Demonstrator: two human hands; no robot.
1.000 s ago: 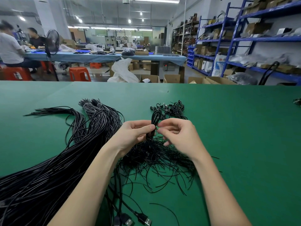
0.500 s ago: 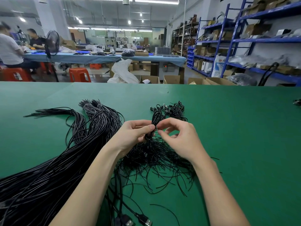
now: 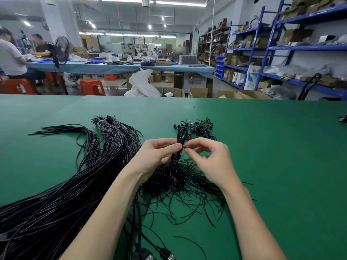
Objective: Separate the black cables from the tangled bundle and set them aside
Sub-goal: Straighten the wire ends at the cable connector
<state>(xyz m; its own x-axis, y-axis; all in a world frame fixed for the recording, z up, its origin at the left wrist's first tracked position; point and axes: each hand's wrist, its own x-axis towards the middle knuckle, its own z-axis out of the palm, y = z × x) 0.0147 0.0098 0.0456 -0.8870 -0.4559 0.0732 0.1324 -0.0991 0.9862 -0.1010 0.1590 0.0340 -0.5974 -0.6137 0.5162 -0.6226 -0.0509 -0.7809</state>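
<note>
My left hand (image 3: 157,154) grips a small folded bundle of black cable (image 3: 181,136) upright above the green table (image 3: 272,156). My right hand (image 3: 210,160) pinches a thin tie at the bundle's middle, right beside my left thumb. Under both hands lies a tangled heap of thin black ties (image 3: 184,186). A long thick sheaf of straight black cables (image 3: 62,194) runs from the near left corner toward the middle. Behind the hands sits a small pile of coiled cables with plugs (image 3: 199,126).
USB plugs (image 3: 165,257) lie at the table's near edge between my forearms. Another black cable bit (image 3: 342,119) shows at the far right edge. Beyond the table are cardboard boxes (image 3: 197,91), blue shelves (image 3: 300,47) and people at a blue table (image 3: 112,67).
My right fingers have opened out slightly and now pinch the tie at the bundle's middle. My left hand keeps its hold in the same place.
</note>
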